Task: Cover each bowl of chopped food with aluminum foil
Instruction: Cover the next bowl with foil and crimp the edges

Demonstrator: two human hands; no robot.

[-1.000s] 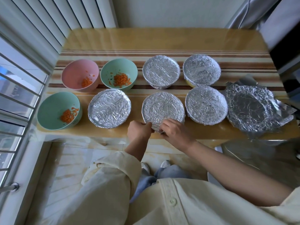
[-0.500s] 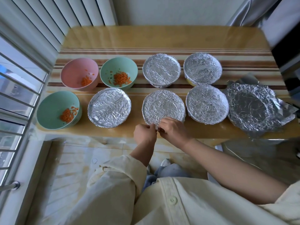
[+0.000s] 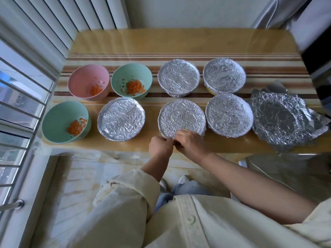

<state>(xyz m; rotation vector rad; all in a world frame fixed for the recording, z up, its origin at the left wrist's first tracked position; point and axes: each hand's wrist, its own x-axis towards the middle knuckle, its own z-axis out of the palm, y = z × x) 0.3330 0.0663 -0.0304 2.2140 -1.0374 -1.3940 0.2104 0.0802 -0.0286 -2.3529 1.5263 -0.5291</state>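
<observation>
Foil (image 3: 179,122) pinched at the rim

On the striped table (image 3: 161,42), the covered bowl (image 3: 186,111) is parked mid front row. Its near edge is pinched by the curled left hand (image 3: 160,146) and right hand (image 3: 191,143), held side by side.

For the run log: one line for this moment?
left grip, right grip: pinch foil | spot: front middle, near rim | uncovered: pink bowl, green bowls
</observation>
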